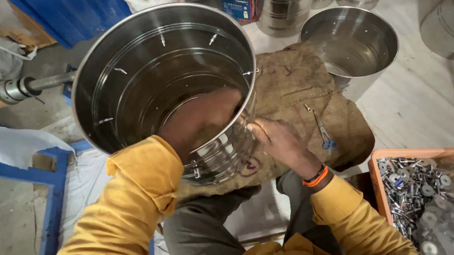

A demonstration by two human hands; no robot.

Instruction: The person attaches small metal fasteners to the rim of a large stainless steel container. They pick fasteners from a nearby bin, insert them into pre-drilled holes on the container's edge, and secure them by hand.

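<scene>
Two hands steady a steel drum [140, 69] on burlap [310, 82]: left hand [204, 116] reaches inside, grip hidden; right hand [277, 139] pinches its outer wall. Stiff, slippery metal; best held by the rim.

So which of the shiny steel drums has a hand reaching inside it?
The large steel drum on the burlap sacking; the left hand is inside it.

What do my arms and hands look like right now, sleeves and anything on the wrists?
Both arms wear loose mustard-yellow long sleeves. The left sleeve is bunched up the forearm. The right wrist carries an orange and black band. Both hands are bare, without gloves.
</scene>
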